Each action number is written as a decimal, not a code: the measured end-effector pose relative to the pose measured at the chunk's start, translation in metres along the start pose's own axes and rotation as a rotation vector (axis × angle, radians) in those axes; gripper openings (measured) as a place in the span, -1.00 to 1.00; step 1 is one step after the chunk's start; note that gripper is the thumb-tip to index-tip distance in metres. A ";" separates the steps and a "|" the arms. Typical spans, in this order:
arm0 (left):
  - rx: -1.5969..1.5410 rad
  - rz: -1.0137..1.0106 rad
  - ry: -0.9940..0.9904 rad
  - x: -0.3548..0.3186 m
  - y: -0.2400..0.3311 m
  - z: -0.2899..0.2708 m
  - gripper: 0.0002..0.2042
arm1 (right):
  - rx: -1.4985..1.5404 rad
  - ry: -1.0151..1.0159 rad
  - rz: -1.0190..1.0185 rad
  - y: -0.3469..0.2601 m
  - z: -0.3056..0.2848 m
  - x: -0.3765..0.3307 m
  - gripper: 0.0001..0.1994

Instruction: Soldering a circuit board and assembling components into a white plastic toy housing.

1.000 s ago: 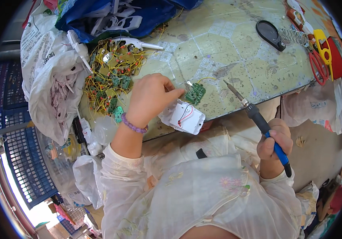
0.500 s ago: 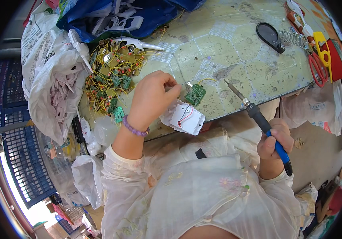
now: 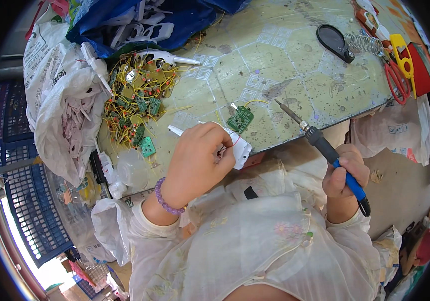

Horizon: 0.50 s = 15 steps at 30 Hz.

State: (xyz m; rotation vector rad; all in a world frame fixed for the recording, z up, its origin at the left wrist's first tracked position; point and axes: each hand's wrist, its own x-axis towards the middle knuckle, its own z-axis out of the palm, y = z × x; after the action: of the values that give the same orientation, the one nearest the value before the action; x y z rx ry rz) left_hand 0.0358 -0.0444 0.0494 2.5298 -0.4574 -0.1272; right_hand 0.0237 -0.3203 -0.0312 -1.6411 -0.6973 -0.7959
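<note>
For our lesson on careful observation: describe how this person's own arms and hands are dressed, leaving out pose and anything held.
Both arms wear loose, pale cream sleeves of thin fabric with faint flower embroidery, gathered at the wrists. The left hand is bare, with a bracelet of purple beads round its wrist. The right hand is bare too, with no glove, ring or watch visible.

You grip a black soldering iron [image 3: 325, 148] with a blue handle beside a green circuit board [image 3: 240, 119], on a pale green hexagon-patterned counter [image 3: 295, 65], near red scissors [image 3: 398, 83].
</note>
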 end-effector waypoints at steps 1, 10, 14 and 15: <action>-0.123 -0.058 -0.003 0.000 -0.001 0.002 -0.91 | 0.012 0.008 0.011 0.000 0.000 -0.001 -0.79; -0.471 -0.205 -0.017 -0.007 -0.005 0.000 -0.91 | 0.044 0.043 0.045 0.003 0.007 -0.003 -0.82; -0.578 -0.265 0.039 -0.010 -0.011 0.002 -0.89 | 0.060 0.034 0.103 0.001 0.007 -0.003 -0.84; -0.624 -0.295 0.042 -0.011 -0.012 0.001 -0.89 | 0.060 0.033 0.105 0.001 0.007 -0.004 -0.84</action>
State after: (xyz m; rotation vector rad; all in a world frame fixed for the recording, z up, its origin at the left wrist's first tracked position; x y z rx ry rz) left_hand 0.0288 -0.0317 0.0415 1.9599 -0.0083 -0.2788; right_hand 0.0233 -0.3138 -0.0362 -1.5930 -0.6014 -0.7188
